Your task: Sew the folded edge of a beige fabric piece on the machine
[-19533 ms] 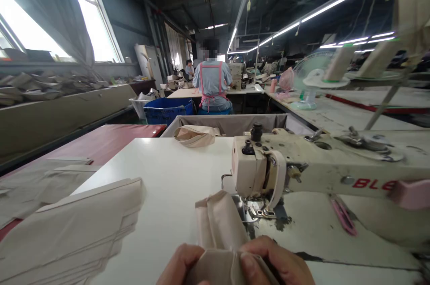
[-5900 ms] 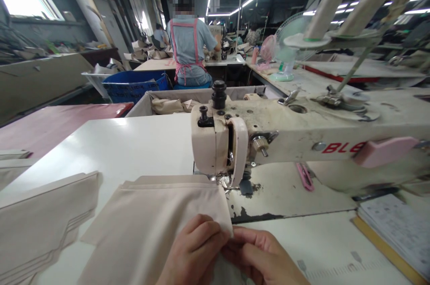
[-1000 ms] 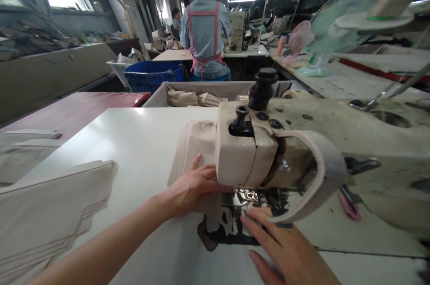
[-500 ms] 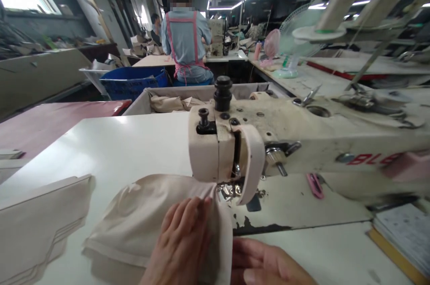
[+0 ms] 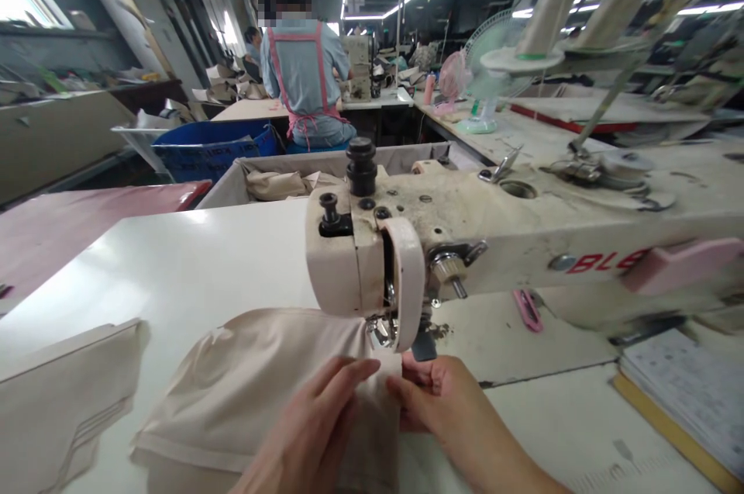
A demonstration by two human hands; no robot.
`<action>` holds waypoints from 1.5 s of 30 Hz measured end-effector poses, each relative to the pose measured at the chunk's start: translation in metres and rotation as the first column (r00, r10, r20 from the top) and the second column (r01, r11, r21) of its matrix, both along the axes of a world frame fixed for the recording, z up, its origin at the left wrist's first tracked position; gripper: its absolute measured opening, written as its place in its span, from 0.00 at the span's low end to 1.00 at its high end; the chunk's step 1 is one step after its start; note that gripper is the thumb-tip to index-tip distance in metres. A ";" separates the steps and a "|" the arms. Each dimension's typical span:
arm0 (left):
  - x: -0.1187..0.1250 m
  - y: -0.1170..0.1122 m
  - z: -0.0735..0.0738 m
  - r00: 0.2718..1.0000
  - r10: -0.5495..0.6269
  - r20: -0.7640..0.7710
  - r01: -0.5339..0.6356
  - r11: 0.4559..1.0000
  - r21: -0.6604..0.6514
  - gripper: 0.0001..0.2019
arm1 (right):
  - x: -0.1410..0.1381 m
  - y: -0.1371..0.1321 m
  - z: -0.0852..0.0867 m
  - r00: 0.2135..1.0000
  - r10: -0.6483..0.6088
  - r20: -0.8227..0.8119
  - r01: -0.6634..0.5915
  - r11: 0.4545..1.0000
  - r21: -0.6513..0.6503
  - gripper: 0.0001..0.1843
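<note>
We see our left hand (image 5: 311,436) lying flat on a beige cloth piece (image 5: 261,393), with the fingers stretched out and pressing it onto the white table (image 5: 191,269); it presses down and does not grab. Our right hand (image 5: 445,401) is just beside it, with the fingers curled in and pinching the right edge of the cloth, close to the metal foot (image 5: 380,331) of the sewing machine (image 5: 465,246).

The cloth lies in front of the machine head, and its far edge goes under the head, by the foot; we cannot tell if the needle is in it. We think the sewing on this piece is still at an early part, since most of the cloth sits on our side of the foot; we see no stitch line, so we cannot say how much is done. A stack of cut beige pieces (image 5: 63,393) waits at the left, so it looks like more work is left; some folded beige pieces rest in a bin (image 5: 279,184) behind the table.

The cloth looks soft and thin, with little wrinkles and a folded band along its near edge; the machine is hard, cream in colour and chipped, with a round black knob (image 5: 361,166) on top; two tall thread cones (image 5: 552,1) stand behind it; a small pink clipper (image 5: 527,309) lies on the machine bed.
</note>
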State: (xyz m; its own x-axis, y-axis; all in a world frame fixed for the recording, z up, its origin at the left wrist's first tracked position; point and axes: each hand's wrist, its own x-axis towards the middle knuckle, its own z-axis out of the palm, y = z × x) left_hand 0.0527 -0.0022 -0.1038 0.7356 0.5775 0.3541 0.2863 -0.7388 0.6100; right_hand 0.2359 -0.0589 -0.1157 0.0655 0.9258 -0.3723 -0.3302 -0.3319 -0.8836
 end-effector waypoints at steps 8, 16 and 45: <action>0.042 0.022 -0.013 0.993 0.112 0.026 -0.104 0.974 -0.202 0.04 | 0.005 -0.009 0.008 0.986 0.031 -0.164 -0.027 0.999 0.028 0.16; 0.044 0.026 -0.022 0.989 0.138 0.054 -0.113 0.939 -0.323 0.04 | 0.007 0.006 0.004 0.998 -0.056 0.021 0.055 0.998 0.032 0.13; 0.047 0.050 -0.004 0.981 0.073 -0.180 -0.124 0.949 -0.289 0.08 | -0.005 -0.002 -0.002 0.962 -0.124 0.242 0.128 0.992 -0.004 0.18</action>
State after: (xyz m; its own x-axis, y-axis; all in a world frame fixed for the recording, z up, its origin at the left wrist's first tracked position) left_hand 0.0999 0.0482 -0.1074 0.7030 0.7104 0.0335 0.4638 -0.4936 0.7357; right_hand 0.2311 -0.0606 -0.1174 0.2712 0.8969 -0.3492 -0.1485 -0.3194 -0.9359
